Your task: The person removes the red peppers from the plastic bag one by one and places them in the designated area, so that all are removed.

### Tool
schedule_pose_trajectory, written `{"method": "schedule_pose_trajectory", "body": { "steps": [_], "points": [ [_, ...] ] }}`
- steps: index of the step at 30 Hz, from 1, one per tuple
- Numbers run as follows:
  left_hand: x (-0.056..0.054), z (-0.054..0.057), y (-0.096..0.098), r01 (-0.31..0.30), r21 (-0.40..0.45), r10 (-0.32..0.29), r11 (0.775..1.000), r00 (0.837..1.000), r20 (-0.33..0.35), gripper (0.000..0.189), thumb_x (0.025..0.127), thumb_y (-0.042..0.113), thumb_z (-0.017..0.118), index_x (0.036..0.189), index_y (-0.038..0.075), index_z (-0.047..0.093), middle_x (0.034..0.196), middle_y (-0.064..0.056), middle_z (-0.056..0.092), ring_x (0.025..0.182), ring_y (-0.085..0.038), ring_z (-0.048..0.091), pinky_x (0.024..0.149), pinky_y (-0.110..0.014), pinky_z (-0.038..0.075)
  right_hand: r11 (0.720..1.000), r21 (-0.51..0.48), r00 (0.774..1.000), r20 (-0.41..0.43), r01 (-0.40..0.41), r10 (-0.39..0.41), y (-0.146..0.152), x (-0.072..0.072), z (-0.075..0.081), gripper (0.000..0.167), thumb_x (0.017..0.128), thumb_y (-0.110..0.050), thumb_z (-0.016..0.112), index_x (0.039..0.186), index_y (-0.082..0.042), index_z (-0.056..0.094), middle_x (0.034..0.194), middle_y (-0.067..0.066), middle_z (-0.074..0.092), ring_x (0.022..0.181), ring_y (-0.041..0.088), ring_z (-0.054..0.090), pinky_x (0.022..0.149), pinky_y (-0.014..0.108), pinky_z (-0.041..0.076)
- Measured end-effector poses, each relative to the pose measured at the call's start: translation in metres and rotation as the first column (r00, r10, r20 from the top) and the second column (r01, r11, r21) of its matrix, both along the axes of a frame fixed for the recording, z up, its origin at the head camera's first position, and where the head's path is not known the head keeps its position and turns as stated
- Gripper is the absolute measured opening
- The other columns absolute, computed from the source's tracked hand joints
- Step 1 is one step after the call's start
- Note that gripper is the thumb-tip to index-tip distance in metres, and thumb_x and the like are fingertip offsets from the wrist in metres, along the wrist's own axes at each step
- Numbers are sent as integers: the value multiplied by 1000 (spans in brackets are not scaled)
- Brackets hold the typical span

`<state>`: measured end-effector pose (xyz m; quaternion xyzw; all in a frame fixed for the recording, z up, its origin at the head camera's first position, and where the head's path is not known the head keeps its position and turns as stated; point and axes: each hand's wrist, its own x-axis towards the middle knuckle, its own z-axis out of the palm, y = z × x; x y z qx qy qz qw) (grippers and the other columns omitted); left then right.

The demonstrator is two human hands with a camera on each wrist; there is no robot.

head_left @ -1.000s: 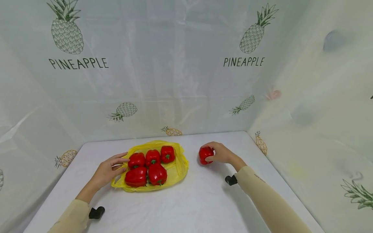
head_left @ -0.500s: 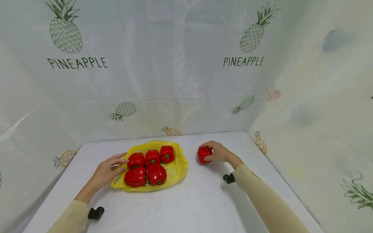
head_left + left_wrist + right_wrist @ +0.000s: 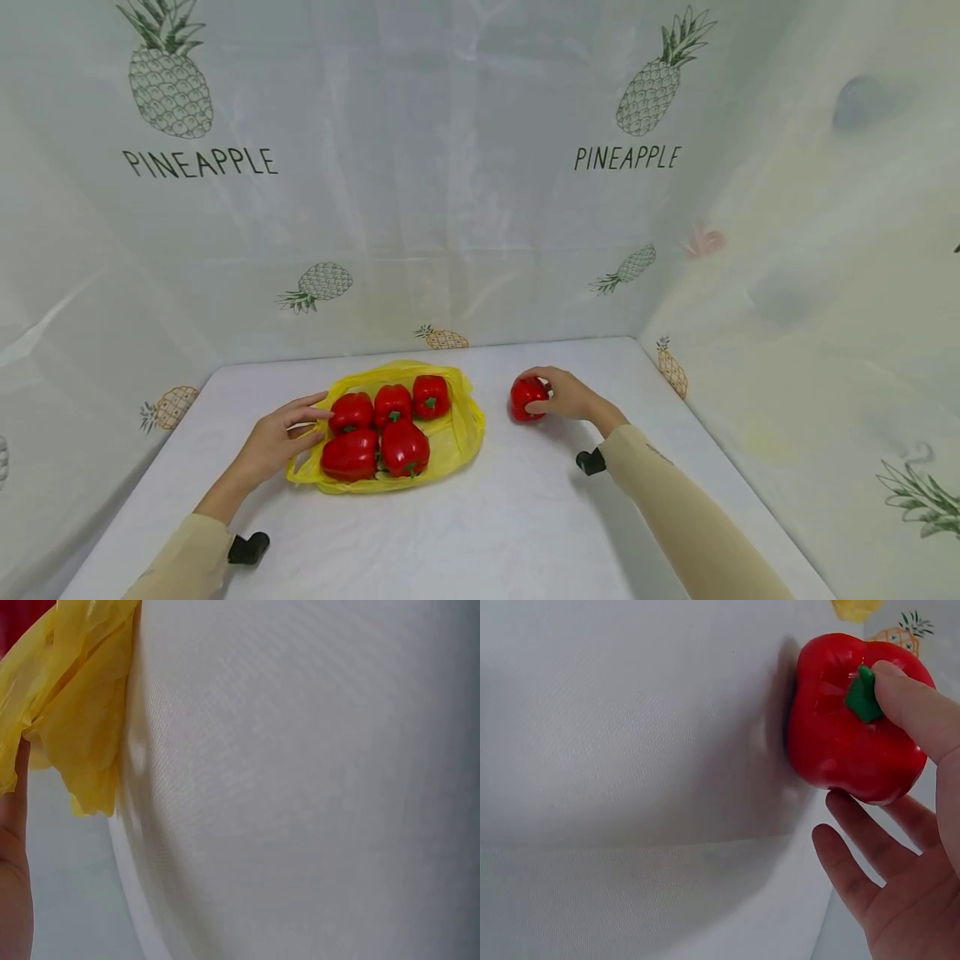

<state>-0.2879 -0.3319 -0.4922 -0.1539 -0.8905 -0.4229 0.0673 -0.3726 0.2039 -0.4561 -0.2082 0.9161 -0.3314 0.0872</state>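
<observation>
A yellow plastic bag (image 3: 459,433) lies spread open on the table with several glossy red bell peppers (image 3: 406,448) in it. My left hand (image 3: 272,440) is at the bag's left edge, fingers extended and thumb apart from them. In the left wrist view, a fold of the bag hangs over one finger (image 3: 13,817). To the right of the bag, my right hand (image 3: 566,395) holds a single red bell pepper (image 3: 855,750) at the tabletop. Its thumb presses beside the green stem, and fingers reach round the other side.
The table (image 3: 450,542) has a white cover. Behind and beside it hang pale curtains (image 3: 465,200) printed with pineapples. Black wrist mounts stick out from both sleeves, one (image 3: 249,548) left and another (image 3: 591,462) right. White tabletop lies between bag and single pepper.
</observation>
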Motion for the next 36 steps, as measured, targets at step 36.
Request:
{"method": "schedule_pose_trajectory", "body": {
  "steps": [36],
  "points": [
    [3, 2, -1, -19, 0, 19, 1000, 999, 29, 37, 98, 14, 78, 135, 18, 74, 164, -10, 47, 141, -39, 54, 100, -14, 53, 997, 47, 988, -140, -65, 71, -4, 2, 15, 63, 94, -29, 83, 151, -20, 58, 158, 10, 52, 147, 36, 43, 112, 63, 50]
  ]
}}
